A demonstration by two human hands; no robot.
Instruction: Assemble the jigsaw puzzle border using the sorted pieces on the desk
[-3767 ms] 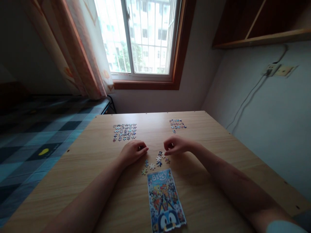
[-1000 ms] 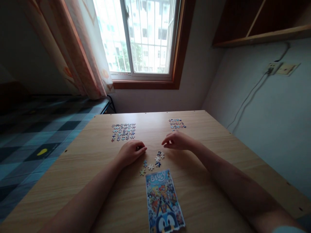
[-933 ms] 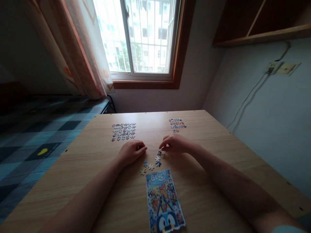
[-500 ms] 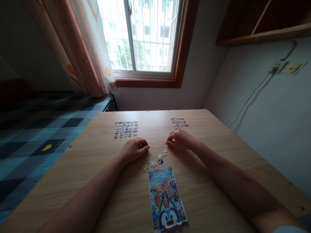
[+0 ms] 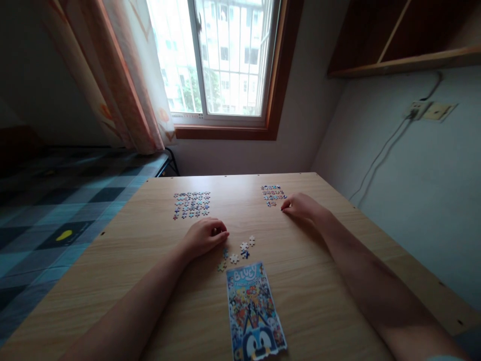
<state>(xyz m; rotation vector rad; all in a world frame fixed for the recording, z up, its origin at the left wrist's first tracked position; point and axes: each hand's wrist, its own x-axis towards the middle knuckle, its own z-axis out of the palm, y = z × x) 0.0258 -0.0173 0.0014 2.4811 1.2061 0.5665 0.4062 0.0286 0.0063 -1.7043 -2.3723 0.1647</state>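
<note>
My right hand (image 5: 302, 205) is closed in a pinch on a small puzzle piece (image 5: 283, 209), low over the table beside the right group of puzzle pieces (image 5: 273, 192). My left hand (image 5: 205, 236) rests on the table with fingers curled and thumb against them; nothing shows in its grip. Beyond it lies a larger group of puzzle pieces (image 5: 191, 205) set out in rows. Several loose puzzle pieces (image 5: 234, 258) are scattered between my forearms, some pale and some blue. Below them lies a colourful printed Bluey sheet (image 5: 255, 313) with a torn lower edge.
The wooden table (image 5: 323, 311) reaches toward a barred window (image 5: 233, 65) with a curtain (image 5: 124, 80) at its left. A bed with a checked cover (image 5: 86, 200) stands left. On the right wall are a socket (image 5: 419, 108) with a hanging cord and a shelf (image 5: 406, 62).
My right hand has moved right and away from me with the puzzle piece, from near the loose pieces to the right group. My left hand keeps its place; the view has shifted slightly.
</note>
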